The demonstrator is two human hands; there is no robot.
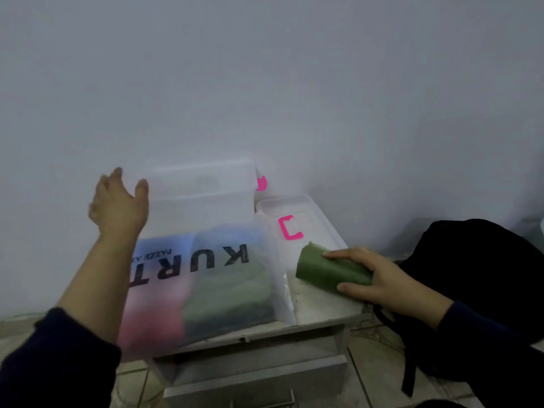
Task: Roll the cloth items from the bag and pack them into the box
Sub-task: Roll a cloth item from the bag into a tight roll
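Pale grey wall fills the background above a small white cabinet (321, 312). On its top the right hand (379, 278) grips a rolled green cloth (329, 270) — a tight, smooth tube lying on its side, fingers curled over it, thumb beneath. Beside it lies a frosted bag (206, 284) printed with dark letters, pink and green fabric showing dimly through. Behind stands a clear plastic box (203, 195), its lid (306, 210) with pink clips flat alongside. The left hand (119, 206) reaches beside the box — fingers spread, holding nothing.
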